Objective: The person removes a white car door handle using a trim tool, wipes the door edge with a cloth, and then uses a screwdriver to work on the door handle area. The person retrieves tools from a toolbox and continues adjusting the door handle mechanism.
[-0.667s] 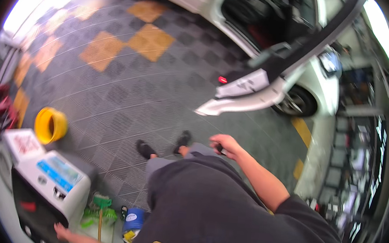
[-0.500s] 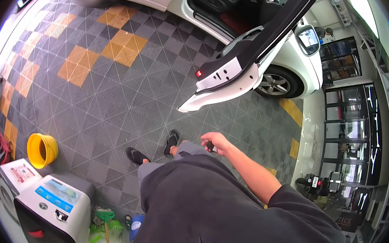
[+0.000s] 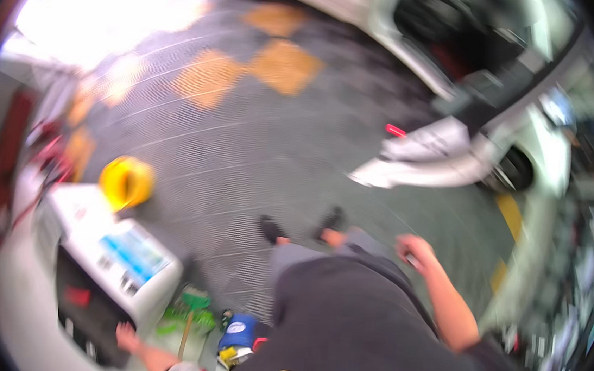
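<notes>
The right hand point(image 3: 415, 252) is hanging out at centre right of the frame, arm bent, and it is curling around something small and dark; the blur is hiding what that thing is, so I cannot tell whether it is a true grasp or just a loose fist. The left hand point(image 3: 127, 338) is reaching down at the lower left, fingers spread, and pressing flat against the dark lower front of the machine point(image 3: 102, 267), a white boxy unit with a blue panel on top. Nothing is being gripped there; the palm is simply resting on it.

Just right of that hand, a green tool point(image 3: 191, 310) with a wooden handle is standing beside a blue container point(image 3: 238, 330), both on the floor close to the machine. Above the machine, at middle left, a yellow bucket point(image 3: 126, 182) is lying on its side.

The person's shoes point(image 3: 300, 228) are showing at centre, planted on the grey tiled floor point(image 3: 258, 140), which is carrying orange patches toward the top. At upper right a white car point(image 3: 461, 80) is sitting with its door point(image 3: 430, 158) swung open.

As for progress, my reading is that things are only getting under way: the hand is merely meeting the machine, the car door is standing open and unattended, and the tools on the floor are lying untouched.
</notes>
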A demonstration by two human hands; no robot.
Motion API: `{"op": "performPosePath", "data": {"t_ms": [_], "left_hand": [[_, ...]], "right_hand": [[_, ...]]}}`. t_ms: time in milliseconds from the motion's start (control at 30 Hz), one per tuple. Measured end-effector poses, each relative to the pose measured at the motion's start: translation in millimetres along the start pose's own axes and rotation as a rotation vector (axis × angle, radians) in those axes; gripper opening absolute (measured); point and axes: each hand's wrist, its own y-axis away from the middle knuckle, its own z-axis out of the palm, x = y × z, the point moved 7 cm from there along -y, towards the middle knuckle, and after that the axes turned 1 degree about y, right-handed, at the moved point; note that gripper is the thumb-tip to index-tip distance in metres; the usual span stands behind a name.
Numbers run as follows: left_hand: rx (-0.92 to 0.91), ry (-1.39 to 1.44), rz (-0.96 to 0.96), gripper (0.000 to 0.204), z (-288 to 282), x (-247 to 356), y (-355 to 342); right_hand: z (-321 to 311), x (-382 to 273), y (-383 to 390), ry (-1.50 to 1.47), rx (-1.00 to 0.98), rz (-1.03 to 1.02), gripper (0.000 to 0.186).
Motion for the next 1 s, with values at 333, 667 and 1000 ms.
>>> {"op": "performPosePath", "data": {"t_ms": [333,667,1000], "left_hand": [[0.288,0.151,0.052,0.099,7,31,37],[0.304,0.076,0.080,0.096,-8,29,48],[0.261,-0.036,0.052,0.098,-15,22,47]], "right_hand": [[-5,21,-25,0.140,0.144,0.140,0.028],[-8,-24,-35,0.161,0.136,0.078,0.028],[11,-5,-30,0.163,0.100,0.080,0.025]]}}
